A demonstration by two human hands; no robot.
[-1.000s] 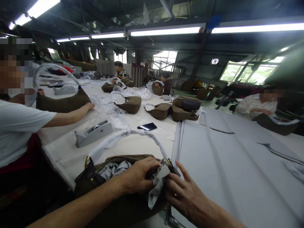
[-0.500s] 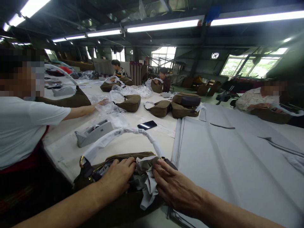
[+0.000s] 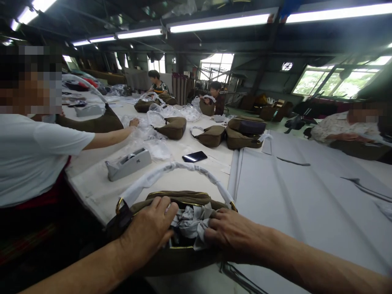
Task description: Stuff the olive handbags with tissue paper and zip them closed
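An olive-brown handbag [image 3: 183, 257] with a gold zip lies open at the near edge of the table, its arched handle [image 3: 171, 169] wrapped in white plastic. Crumpled grey paper stuffing [image 3: 191, 222] fills its mouth. My left hand [image 3: 150, 230] presses on the bag's left half, fingers curled over the opening and onto the paper. My right hand [image 3: 232, 234] is closed on the right end of the paper, pushing it down into the bag.
A grey tape dispenser [image 3: 128, 163] and a dark phone [image 3: 194, 156] lie beyond the bag. Several more brown bags [image 3: 211, 136] and clear plastic wraps sit farther back. A person in a white shirt [image 3: 33, 155] reaches across on my left. Grey cloth [image 3: 306, 196] covers the right side.
The grey paper that hung out over the bag's front has been pushed down into the opening. Both my hands moved onto the bag's mouth; the neighbour's arm reached further right.
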